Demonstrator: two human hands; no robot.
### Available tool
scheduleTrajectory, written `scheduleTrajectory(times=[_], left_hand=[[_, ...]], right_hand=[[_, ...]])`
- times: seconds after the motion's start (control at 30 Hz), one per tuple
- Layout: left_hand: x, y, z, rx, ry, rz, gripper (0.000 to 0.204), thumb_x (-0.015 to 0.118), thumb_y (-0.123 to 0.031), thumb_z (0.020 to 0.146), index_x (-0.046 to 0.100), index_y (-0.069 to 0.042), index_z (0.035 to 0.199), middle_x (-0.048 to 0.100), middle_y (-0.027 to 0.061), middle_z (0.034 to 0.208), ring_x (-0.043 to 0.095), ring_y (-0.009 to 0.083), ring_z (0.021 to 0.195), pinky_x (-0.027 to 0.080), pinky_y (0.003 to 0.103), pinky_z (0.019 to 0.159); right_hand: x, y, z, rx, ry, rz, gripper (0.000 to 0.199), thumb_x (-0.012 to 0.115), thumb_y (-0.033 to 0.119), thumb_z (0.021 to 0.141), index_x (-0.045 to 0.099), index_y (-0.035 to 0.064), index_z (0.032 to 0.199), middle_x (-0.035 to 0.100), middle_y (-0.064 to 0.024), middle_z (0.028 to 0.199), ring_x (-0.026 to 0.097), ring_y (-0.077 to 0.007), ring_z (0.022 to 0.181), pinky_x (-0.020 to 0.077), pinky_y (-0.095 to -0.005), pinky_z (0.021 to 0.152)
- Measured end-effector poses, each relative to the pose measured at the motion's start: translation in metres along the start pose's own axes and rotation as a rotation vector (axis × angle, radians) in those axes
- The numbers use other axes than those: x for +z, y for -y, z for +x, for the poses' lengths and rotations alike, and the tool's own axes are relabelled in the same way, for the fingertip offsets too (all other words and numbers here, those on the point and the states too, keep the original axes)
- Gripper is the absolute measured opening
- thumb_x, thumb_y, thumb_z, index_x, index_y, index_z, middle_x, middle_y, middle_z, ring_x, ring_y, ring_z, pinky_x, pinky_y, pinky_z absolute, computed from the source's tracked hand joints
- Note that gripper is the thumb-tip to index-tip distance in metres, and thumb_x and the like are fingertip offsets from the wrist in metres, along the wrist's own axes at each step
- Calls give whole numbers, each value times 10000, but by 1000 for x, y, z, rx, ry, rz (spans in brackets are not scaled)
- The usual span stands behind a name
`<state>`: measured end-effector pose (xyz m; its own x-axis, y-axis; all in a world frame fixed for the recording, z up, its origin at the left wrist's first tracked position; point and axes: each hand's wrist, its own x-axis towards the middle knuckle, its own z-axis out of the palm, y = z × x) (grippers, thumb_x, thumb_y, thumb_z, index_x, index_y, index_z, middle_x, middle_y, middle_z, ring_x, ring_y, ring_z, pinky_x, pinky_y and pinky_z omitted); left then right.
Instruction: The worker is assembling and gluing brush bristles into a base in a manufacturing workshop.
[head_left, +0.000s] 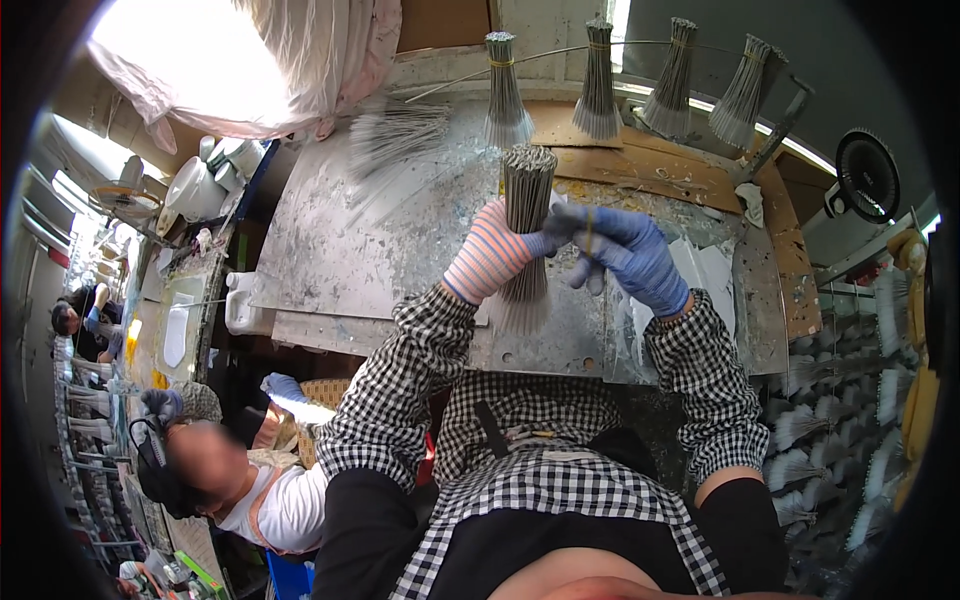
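In front of me over the table, my left hand [492,250], in an orange-and-grey striped glove with blue fingertips, is closed around an upright bundle of thin grey-handled brushes [530,190]. The handle ends point up, and pale bristles fan out at the bottom. Just right of the bundle is my right hand [640,258] in a blue glove, its fingers bent and partly smeared by motion. A thin yellowish rubber band [590,228] appears to loop over these fingers. Loose brushes [395,140] lie blurred at the table's far left.
Banded brush bundles stand along the back: one [508,90] at centre, another [598,85] beside it, more to the right. Cardboard [640,170] covers part of the stained metal table [330,240]. A black fan [866,177] stands right, a white jug [245,305] left. A co-worker [290,500] sits close left.
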<state>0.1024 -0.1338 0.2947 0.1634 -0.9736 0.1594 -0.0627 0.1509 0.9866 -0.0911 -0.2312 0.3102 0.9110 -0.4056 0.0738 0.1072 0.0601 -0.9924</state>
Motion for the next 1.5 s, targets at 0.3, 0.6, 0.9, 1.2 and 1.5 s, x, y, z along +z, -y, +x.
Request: scheduleTrajectory(times=[0.3,0.6,0.9,1.2,1.5], left_hand=[[14,45,-2,403,-16,873,287,725,-192,729,676,-34,964,687,176,883,684,297,827,547,390,752],[53,29,16,469,95,1259,270,777,-182,714,615,-46,882,643,155,778,638,357,754,509,426,671],[55,11,3,-45,219,-43,275,803,-223,789,652,-31,916,655,22,763,596,98,709,509,295,670],[90,10,-39,383,33,-13,619,742,-77,812,417,28,1327,632,126,1175,616,215,1114,487,316,959],[93,38,-56,-239,9,-1049,656,651,-487,879,471,-39,1322,551,162,1293,537,303,1229,430,455,1073]], right_hand=[[18,21,20,-540,-336,-1204,794,857,299,637,562,19,1318,664,-125,1171,658,-225,1000,514,-342,886],[-69,-33,69,447,-310,-873,611,689,558,843,683,31,1151,728,-64,970,666,-132,680,549,-294,720],[-26,36,19,-364,192,-196,549,780,254,798,616,66,1287,636,-68,1256,545,-214,1246,410,-392,1094],[16,31,1,-962,-110,-899,655,718,3,731,430,23,1318,584,-109,996,604,-253,819,532,-354,740],[-1,59,-83,-958,-437,-759,475,707,96,855,512,2,1279,605,-146,1132,570,-225,1037,492,-356,868]])
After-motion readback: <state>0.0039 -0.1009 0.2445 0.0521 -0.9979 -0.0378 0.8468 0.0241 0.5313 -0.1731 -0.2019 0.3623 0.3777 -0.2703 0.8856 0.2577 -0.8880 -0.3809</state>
